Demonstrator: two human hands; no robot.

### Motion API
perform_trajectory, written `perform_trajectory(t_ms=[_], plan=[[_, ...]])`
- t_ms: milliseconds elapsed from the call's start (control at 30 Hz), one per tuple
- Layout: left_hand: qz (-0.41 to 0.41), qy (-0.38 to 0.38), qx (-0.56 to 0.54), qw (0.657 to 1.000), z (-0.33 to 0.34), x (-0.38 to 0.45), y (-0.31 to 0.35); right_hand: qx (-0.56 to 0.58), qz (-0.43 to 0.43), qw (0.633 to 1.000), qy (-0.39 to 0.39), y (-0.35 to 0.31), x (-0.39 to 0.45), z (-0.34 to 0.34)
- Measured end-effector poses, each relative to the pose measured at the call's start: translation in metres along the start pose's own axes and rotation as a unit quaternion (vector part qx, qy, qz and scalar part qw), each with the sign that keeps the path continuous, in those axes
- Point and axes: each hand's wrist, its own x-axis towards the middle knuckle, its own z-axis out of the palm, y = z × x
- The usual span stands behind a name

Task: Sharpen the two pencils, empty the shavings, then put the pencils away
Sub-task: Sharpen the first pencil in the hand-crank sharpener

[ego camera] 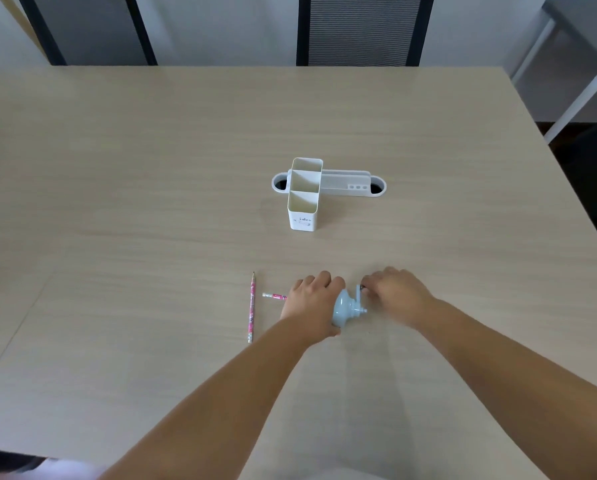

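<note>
Pale wooden table point(151, 202), two dark chairs point(359, 29) behind

A light wood-grain table point(151, 188) fills most of the view. Set into its middle is a white cable port point(345, 184) with a dark oval opening at each end. Beyond the far edge stand two black-framed chairs, one with a grey back point(89, 27), the other a mesh chair point(361, 27). At the right stands what may be a grey side table point(581, 32) on white legs.
</note>
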Motion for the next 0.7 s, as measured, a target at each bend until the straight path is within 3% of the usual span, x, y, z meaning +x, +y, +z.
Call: perform_trajectory(t_ms=[100, 167, 233, 367, 500, 600, 700], plan=[[-0.011, 0.011, 0.002, 1.0, 0.0, -0.001, 0.0, -0.061, -0.049, 0.992, -0.1, -0.026, -0.017, 0.021], [-0.01, 0.008, 0.005, 1.0, 0.0, -0.001, 0.001, -0.016, -0.111, 0.99, -0.082, -0.034, -0.046, 0.021], [-0.003, 0.006, 0.018, 1.0, 0.0, -0.001, 0.001, 0.035, -0.143, 0.989, -0.015, -0.026, -0.059, 0.004], [0.007, 0.015, 0.04, 0.999, 0.002, -0.001, 0.0, 0.049, -0.076, 0.995, 0.03, 0.003, -0.022, -0.021], [-0.012, 0.033, 0.026, 0.999, 0.003, -0.002, 0.001, 0.035, 0.016, 0.996, -0.079, -0.009, 0.001, 0.01], [-0.018, 0.029, 0.018, 0.999, 0.003, -0.003, 0.003, 0.054, -0.038, 0.99, -0.125, -0.033, -0.043, 0.011], [-0.009, 0.021, 0.017, 1.0, 0.0, -0.003, 0.002, 0.119, -0.087, 0.986, -0.081, -0.022, -0.056, -0.021]])
